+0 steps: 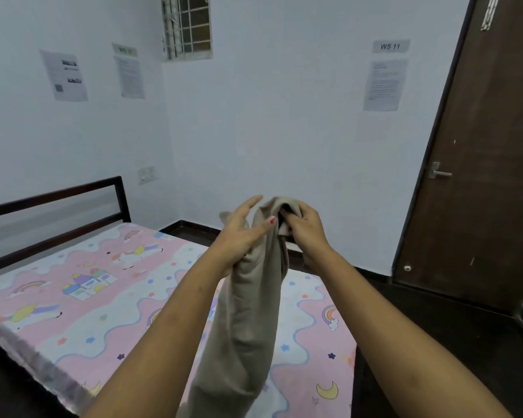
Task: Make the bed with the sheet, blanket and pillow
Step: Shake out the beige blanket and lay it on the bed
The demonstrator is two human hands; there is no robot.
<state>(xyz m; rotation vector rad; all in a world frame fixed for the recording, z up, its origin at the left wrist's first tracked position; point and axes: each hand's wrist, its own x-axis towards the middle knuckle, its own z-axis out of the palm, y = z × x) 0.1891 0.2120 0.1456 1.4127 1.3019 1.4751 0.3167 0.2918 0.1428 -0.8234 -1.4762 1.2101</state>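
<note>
A beige blanket (248, 312) hangs bunched in a long column above the bed. My right hand (304, 227) grips its top edge, fingers curled into the fabric. My left hand (239, 233) is beside it with fingers stretched out, thumb and palm pressed against the cloth. A pink sheet (109, 300) printed with unicorns, rainbows, stars and moons lies spread flat over the mattress. The blanket's lower end runs out of view at the bottom. No pillow is in sight.
A dark metal headboard (58, 203) stands at the bed's far left end. Pale walls carry taped papers (385, 84) and a barred window (186, 25). A brown door (489, 164) is shut at the right, over dark floor (435, 321).
</note>
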